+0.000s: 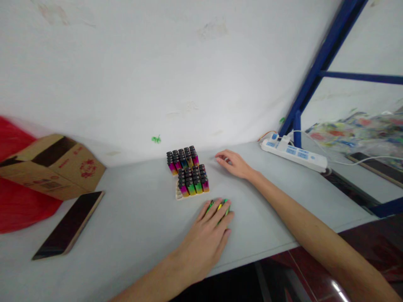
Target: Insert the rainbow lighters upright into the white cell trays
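Note:
Two blocks of upright lighters with black tops stand on the grey table (132, 218). The back block (182, 159) has mostly purple bodies. In front of it, the nearer block (193, 180) shows purple, green and yellow bodies, in a pale tray (179, 195) whose left edge has bare slots. My left hand (206, 237) is closed over several green and yellow lighters (220, 206) near the table's front. My right hand (234, 163) rests on the table right of the back block, its fingers loosely curled and apart, with nothing visible in them.
A cardboard box (75, 167) leans by a red bag (28, 209) at the left, with a dark phone (69, 224) before it. A white power strip (294, 154) with cables lies at the right, beside a blue metal frame (311, 71). Behind stands a white wall.

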A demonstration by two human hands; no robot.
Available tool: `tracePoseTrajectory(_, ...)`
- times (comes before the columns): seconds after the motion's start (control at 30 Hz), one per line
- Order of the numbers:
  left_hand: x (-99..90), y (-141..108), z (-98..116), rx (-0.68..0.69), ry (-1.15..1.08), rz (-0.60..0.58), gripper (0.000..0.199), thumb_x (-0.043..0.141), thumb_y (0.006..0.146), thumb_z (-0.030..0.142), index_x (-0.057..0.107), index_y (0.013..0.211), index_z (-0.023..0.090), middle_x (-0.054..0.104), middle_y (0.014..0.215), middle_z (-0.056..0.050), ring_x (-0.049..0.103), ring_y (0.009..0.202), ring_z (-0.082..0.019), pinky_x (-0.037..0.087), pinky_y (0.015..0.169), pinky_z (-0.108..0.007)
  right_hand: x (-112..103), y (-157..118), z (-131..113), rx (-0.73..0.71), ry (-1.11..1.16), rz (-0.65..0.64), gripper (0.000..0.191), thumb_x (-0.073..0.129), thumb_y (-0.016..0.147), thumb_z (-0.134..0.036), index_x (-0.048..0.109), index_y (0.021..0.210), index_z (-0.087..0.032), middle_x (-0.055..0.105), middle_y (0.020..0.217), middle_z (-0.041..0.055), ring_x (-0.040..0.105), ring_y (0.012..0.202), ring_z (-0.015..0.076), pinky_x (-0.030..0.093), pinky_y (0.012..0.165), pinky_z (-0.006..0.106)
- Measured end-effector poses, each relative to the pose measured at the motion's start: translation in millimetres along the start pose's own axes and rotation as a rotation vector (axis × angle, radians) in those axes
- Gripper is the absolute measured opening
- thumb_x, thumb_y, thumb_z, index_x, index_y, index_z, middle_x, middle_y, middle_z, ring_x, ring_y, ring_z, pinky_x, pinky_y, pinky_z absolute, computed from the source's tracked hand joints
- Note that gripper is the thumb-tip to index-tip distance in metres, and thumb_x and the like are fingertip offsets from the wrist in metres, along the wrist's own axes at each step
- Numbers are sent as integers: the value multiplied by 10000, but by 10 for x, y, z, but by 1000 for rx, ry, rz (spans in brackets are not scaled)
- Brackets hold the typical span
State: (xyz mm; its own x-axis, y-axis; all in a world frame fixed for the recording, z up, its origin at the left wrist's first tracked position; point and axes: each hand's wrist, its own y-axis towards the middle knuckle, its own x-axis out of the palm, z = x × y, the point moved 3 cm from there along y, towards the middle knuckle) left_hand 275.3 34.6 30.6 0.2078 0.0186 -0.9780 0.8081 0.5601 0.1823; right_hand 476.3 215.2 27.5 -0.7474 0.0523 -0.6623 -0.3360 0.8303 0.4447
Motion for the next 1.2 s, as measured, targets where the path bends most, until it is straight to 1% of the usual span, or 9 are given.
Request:
tracePoseTrajectory(0.13, -96, -680, -384, -121, 71, 121, 466, 465, 1057, 234, 481, 1523, 228, 462, 1634, -61, 409, 1524, -249, 407, 1230, -502, 198, -59, -202, -64, 247, -118, 631, 642, 962, -546, 480, 1481, -226, 602, 1421, 167, 636, 1227, 287, 528, 1049, 498)
tracePoseTrajectory(0.27, -157, -1144, -924, -304, 41, 190, 455, 489, 1041, 284, 524, 1493, 238, 475, 1623, -75, 414, 1520, -279, 370, 1246, -556, 330, -112, -315, -86, 389, -260, 877, 759, 883, -541, 305, 1580, -262, 593, 1443, 166, 626, 1268, 299, 477, 1114, 549)
tracePoseTrajectory(0.37, -216, -1148, -1333, -381, -39, 199, 392, 459, 1038, 313, 618, 1384, 218, 524, 1585, -96, 442, 1501, -297, 347, 1250, -581, 312, -122, -344, -50, 448, -310, 944, 814, 838, -531, 295, 1577, -257, 613, 1409, 166, 607, 1298, 306, 426, 1156, 567)
tracePoseTrajectory(0.53, -265, -716, -1851, -345, -105, 201, 388, 422, 983, 218, 646, 1290, 137, 589, 1504, -168, 520, 1428, -317, 366, 1226, -589, 285, -147, -542, 4, 602, -415, 794, 640, 964, -581, 270, 1596, -275, 546, 1493, 159, 548, 1387, 297, 413, 1176, 548)
tracePoseTrajectory(0.7, -264, -513, -1948, -312, -148, 262, 381, 486, 913, 153, 630, 1266, 149, 639, 1416, -156, 589, 1314, -302, 436, 1172, -548, 465, -189, -806, -126, 311, -314, 1177, 925, 710, -476, 214, 1627, -283, 342, 1652, 160, 371, 1515, 357, 292, 1261, 546)
tracePoseTrajectory(0.83, -354, -618, -1840, -295, -219, 271, 379, 525, 959, 219, 586, 1332, 185, 578, 1479, -147, 552, 1362, -281, 433, 1181, -488, 511, -172, -832, -143, 216, -261, 970, 873, 783, -357, 318, 1576, -292, 500, 1539, 132, 526, 1395, 331, 403, 1203, 508)
tracePoseTrajectory(0.93, -493, -718, -1859, -368, -213, 383, 355, 512, 1006, 309, 584, 1338, 205, 517, 1519, -143, 528, 1386, -271, 427, 1183, -450, 439, -161, -815, -139, 219, -321, 908, 867, 788, -332, 366, 1545, -302, 548, 1496, 107, 581, 1335, 312, 468, 1150, 466)
tracePoseTrajectory(1.03, -566, -802, -2005, -508, -133, 457, 323, 527, 987, 334, 645, 1247, 184, 643, 1278, -127, 616, 1226, -272, 470, 1114, -441, 368, -168, -807, -120, 222, -366, 909, 879, 783, -357, 375, 1537, -306, 561, 1485, 106, 599, 1315, 313, 486, 1134, 464)
tracePoseTrajectory(1.2, -463, -838, -2245, -630, -156, 280, 383, 567, 951, 464, 740, 1149, 184, 706, 1019, -89, 668, 976, -261, 520, 928, -404, 371, -188, -803, -112, 226, -351, 896, 894, 767, -392, 405, 1512, -300, 574, 1467, 110, 603, 1307, 326, 487, 1132, 484)
